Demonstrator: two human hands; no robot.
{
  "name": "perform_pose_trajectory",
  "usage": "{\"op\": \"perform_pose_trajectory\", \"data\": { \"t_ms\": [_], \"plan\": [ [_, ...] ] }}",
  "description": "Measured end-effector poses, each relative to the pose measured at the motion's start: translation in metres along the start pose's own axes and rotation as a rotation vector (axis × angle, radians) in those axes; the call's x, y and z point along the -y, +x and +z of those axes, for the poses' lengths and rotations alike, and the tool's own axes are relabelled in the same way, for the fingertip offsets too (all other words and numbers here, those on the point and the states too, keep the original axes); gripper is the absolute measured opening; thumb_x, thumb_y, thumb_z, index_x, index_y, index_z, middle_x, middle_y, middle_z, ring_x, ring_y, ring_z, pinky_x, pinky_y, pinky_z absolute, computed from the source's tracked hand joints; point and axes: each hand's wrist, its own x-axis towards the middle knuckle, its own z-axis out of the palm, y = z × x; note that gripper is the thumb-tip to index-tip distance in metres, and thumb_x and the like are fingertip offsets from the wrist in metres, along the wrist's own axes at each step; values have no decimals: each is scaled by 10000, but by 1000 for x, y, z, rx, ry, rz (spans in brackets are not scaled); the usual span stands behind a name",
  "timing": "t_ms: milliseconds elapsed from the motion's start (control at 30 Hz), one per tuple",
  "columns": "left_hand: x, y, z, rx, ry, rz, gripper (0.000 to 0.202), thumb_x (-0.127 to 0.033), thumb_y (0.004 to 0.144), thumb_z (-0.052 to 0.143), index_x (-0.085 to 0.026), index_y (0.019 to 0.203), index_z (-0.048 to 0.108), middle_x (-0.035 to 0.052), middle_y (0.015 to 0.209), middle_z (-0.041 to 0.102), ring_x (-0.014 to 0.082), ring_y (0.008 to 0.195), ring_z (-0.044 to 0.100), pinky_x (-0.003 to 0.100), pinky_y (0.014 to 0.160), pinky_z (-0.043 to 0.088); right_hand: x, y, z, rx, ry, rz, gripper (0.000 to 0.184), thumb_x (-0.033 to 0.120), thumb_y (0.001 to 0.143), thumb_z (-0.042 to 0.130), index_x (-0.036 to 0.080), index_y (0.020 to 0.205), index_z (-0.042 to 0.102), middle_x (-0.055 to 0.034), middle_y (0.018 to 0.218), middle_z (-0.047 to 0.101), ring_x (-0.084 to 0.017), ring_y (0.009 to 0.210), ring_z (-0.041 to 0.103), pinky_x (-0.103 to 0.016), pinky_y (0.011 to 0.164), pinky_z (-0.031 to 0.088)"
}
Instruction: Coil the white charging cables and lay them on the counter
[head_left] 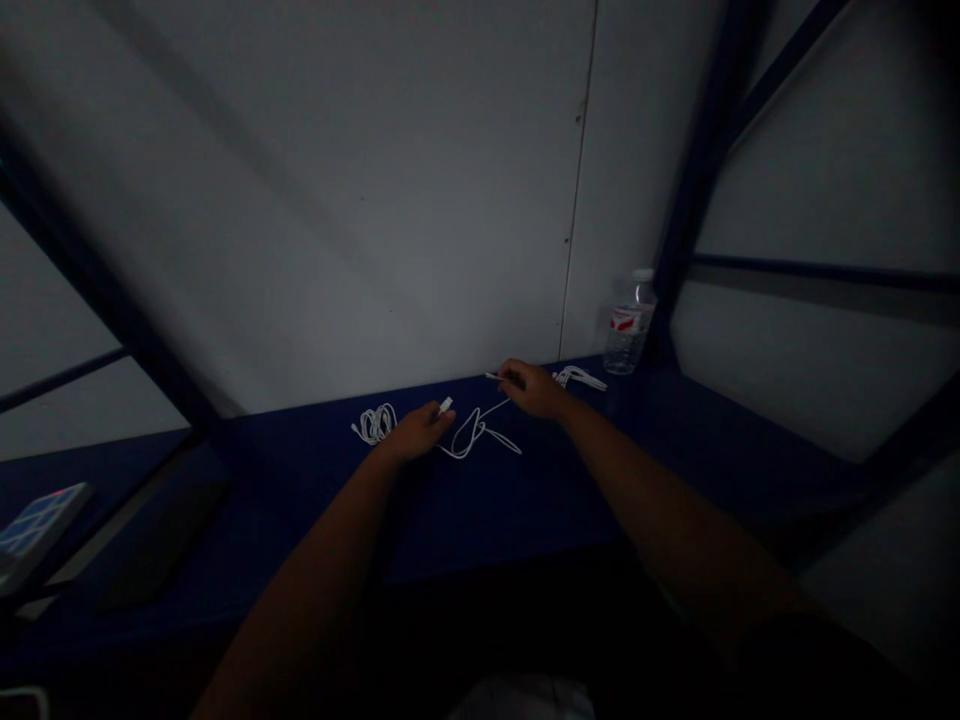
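From afar, I watch left fingers grip the plug of a white cable, right fingers its other end. The shelf gives room frontward; the wall hugs its back edge.

Left hand bare, right hand bare; right forearm uncovered below dark sleeve; pale garment at bottom.

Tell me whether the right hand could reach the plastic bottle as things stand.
Probably yes: only a low white cable bundle lies between the right hand and the plastic bottle, though the hand holds a cable end.
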Motion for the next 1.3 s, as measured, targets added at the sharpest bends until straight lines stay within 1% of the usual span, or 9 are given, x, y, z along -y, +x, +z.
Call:
{"op": "perform_pose_trajectory", "data": {
  "t_ms": [133, 300, 467, 600, 700, 800, 1033, 1133, 1300],
  "plan": [
    [4, 5, -5, -87, -31, -25, 450, -600, 880, 405, -200, 850, 610, 33, 708, 638, 180, 639, 560, 294, 627, 397, -8, 3, -6, -91, 122, 107, 62, 258, 797, 498, 217, 824, 537, 10, 705, 619, -143, 616, 565, -274, 621, 450],
    [11, 11, -17, -258, -18, -2, 367, -524, 861, 481, -199, 881, 650, 55, 835, 671, 187, 714, 593, 291, 650, 412, -24, 7, -13, -287, 211, 190, 159, 199, 779, 422, 211, 815, 576, -5, 743, 633, -143, 632, 595, -288, 653, 475],
    [14, 8, -9, 19, -85, -6, 339, -489, 854, 503, -208, 974, 651, 37, 823, 675, 161, 641, 576, 269, 588, 416, -20, 3, -7, 111, -7, 91, 214, 143, 713, 444, 195, 696, 651, -16, 710, 639, -170, 679, 575, -300, 679, 435],
    [15, 6, 5, 35, -87, -8, 383, -525, 873, 475, -215, 969, 677, 49, 875, 679, 180, 746, 606, 291, 677, 452, -6, 0, 8, 378, -3, -20, 233, 150, 761, 462, 191, 774, 691, -25, 805, 656, -170, 759, 584, -298, 735, 429],
    [13, 7, 11, -8, -262, -53, 439, -554, 886, 452, -200, 1057, 648, 80, 1033, 678, 184, 830, 634, 316, 761, 474, 0, -1, 22, 384, 95, 3, 219, 183, 807, 472, 194, 839, 688, -27, 865, 652, -170, 812, 591, -302, 770, 443],
    [8, 7, 13, 73, -474, -91, 476, -565, 884, 471, -179, 1128, 605, 113, 1056, 687, 202, 888, 658, 342, 805, 485, 1, -1, 34, 334, 273, 98, 213, 260, 862, 476, 201, 920, 673, -24, 880, 652, -169, 812, 604, -316, 772, 474],
    [2, 10, 7, -24, -599, -195, 533, -617, 887, 413, -204, 1211, 508, 113, 934, 705, 193, 660, 680, 299, 597, 486, -6, 5, 34, 94, 624, 155, 239, 366, 906, 484, 211, 980, 650, -60, 1001, 667, -188, 883, 653, -369, 821, 524],
    [2, 10, 4, 24, -547, -201, 572, -646, 887, 365, -213, 1241, 490, 117, 927, 707, 203, 648, 682, 311, 589, 491, -4, 4, 28, 113, 451, 141, 248, 356, 914, 474, 209, 999, 654, -63, 977, 677, -178, 785, 652, -359, 766, 523],
    [2, 3, 7, 73, -292, -40, 443, -532, 888, 469, -199, 1160, 574, 96, 920, 706, 178, 678, 661, 297, 621, 490, 6, -3, 28, 416, 59, -51, 203, 224, 867, 524, 226, 954, 707, -41, 928, 712, -196, 844, 643, -340, 783, 478]
  ]
}}
